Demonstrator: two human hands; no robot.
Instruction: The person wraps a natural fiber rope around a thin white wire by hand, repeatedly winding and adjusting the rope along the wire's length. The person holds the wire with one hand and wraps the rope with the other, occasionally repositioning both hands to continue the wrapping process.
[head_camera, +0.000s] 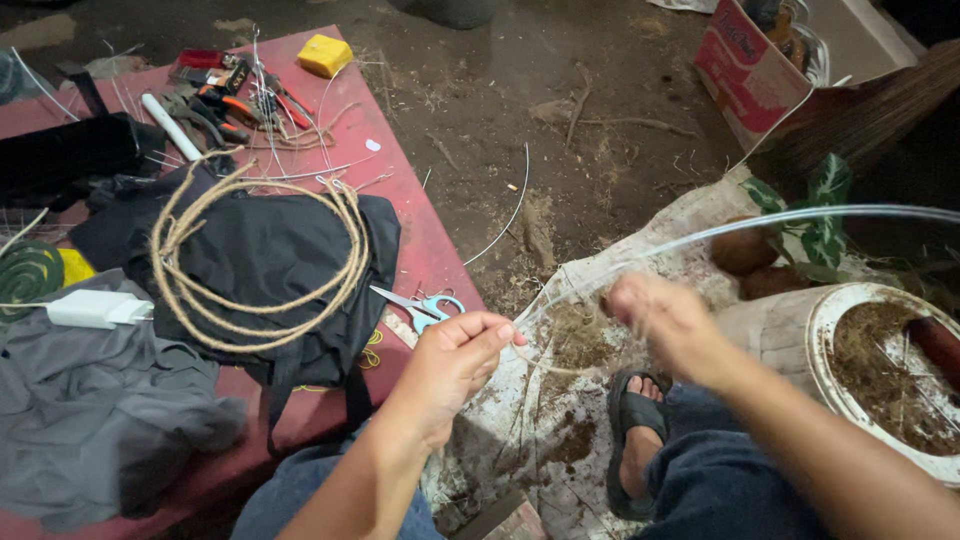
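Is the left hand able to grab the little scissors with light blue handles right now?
Probably yes. The scissors with light blue handles lie uncovered on the red board, just beside the left hand, with nothing between them. But its fingers are pinching a thin pale strand, so it would likely have to let go first.

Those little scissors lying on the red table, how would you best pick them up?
Take the scissors by the light blue handle loops, coming from the right, the table-edge side. The loops lie flat and point that way; the shut blades point left toward the black bag and coiled rope.
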